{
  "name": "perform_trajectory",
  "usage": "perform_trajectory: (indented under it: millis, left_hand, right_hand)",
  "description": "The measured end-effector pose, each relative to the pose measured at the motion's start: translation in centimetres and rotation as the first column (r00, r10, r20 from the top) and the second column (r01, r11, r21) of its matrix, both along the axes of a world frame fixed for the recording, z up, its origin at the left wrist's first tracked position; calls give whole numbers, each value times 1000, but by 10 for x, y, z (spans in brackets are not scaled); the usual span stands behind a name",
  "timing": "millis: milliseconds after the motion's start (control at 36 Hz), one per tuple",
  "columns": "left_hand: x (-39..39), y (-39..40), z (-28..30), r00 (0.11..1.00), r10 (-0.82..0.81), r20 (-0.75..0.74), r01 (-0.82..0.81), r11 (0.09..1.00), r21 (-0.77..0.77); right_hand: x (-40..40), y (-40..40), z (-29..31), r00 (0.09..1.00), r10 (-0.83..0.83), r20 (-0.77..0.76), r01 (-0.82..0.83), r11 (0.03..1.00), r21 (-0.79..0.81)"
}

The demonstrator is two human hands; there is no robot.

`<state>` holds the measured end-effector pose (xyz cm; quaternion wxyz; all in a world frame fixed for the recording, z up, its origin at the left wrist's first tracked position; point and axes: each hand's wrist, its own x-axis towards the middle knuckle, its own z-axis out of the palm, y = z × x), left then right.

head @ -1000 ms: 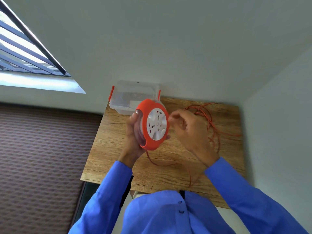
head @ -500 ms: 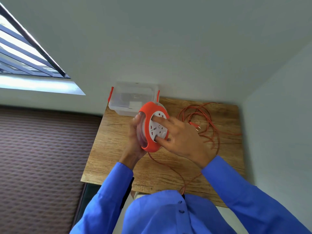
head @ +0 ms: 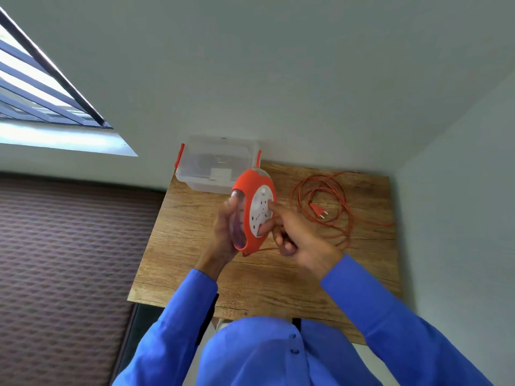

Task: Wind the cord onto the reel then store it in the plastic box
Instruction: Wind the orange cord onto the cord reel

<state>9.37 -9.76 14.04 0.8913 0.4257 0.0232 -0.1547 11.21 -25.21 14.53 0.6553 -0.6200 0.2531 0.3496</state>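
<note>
Winding is the step in hand: the left hand [head: 227,232] grips the round orange-and-white cord reel [head: 255,211] above the wooden worktop [head: 195,218], while the right hand [head: 295,238] presses a fingertip on its white face. Most of the thin orange cord [head: 320,207] lies coiled loose; next, I judge, come steady turns, then the clear plastic box [head: 217,162].

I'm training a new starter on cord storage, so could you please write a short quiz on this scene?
1. True or false: the plug lies on the table, held by neither hand.
2. Which hand grips the reel from behind?
A. left hand
B. right hand
C. neither
3. Fill in: most of the cord lies in loose loops on the table, to the ____ of the reel.

Key
1. True.
2. A; the right hand's fingers touch the white socket face.
3. Right. The box stands at the table's far left corner.
</note>
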Motion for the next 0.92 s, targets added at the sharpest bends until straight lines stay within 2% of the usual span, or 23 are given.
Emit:
perform_trajectory:
  millis: [83, 167, 222, 278, 333, 417, 500, 611, 722, 833, 889, 917]
  left_hand:
    - [-3, -1, -3, 1000, 15, -19, -16, 998, -56]
    - [-2, 0, -6, 1000, 9, 4, -9, 997, -70]
    - [0, 2, -8, 1000, 5, -7, -6, 995, -96]
    - [1, 4, -11, 999, 6, -48, -12, 992, -127]
    - [4, 6, -13, 999, 18, -49, -25, 990, -139]
    - [7, 7, -12, 998, 49, -45, -54, 992, -116]
    - [9, 6, -11, 1000, 0, -21, -3, 989, -151]
    - [11, 4, -11, 999, -46, -12, 43, 982, -185]
    - [14, 4, -14, 999, -40, -25, 35, 982, -186]
    - [15, 4, -15, 999, -39, -30, 34, 987, -156]
    - [14, 3, -14, 999, -21, -38, 16, 993, -119]
    - [14, 2, -14, 999, -23, -31, 19, 993, -118]
  right_hand:
    - [-2, -3, 2, 993, 50, 104, -47, 999, -22]
    - [-6, -9, 8, 939, 84, 333, -41, 990, -134]
    - [-7, -17, 11, 811, 149, 566, 45, 949, -313]
    - [-5, -27, 17, 609, 315, 728, 132, 865, -484]
    - [-3, -35, 24, 436, 515, 738, 125, 778, -616]
    - [-5, -40, 24, 247, 739, 627, 50, 637, -770]
    - [-6, -33, 23, 127, 824, 552, 51, 551, -833]
    - [0, -23, 20, 88, 879, 469, 109, 460, -881]
    - [6, -21, 12, 66, 884, 463, 203, 442, -874]
    - [4, -19, 6, 84, 826, 557, 141, 543, -828]
    - [3, -18, 8, 174, 758, 628, 108, 620, -778]
    - [2, -17, 9, 248, 703, 667, 88, 669, -738]
